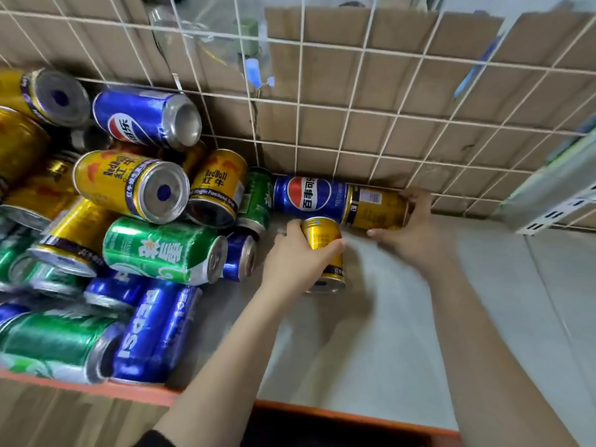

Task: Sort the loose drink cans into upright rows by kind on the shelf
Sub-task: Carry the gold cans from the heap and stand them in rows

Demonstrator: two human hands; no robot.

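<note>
On the grey shelf (403, 317), the fingers of the left hand (296, 256) grip the near gold can (322, 238); those of the right hand (416, 227) grip the far gold can (375, 206).

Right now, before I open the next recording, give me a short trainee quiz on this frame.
1. True or false: the left hand grips the near gold can while the right hand grips the back gold can.
2. Which can lies next to the back gold can, along the grid? A: a green can. B: the blue can. C: no can.
3. Fill in: the pile of loose cans lies on the hands' ___ side.
Key: 1 true; 2 B; 3 left.
</note>
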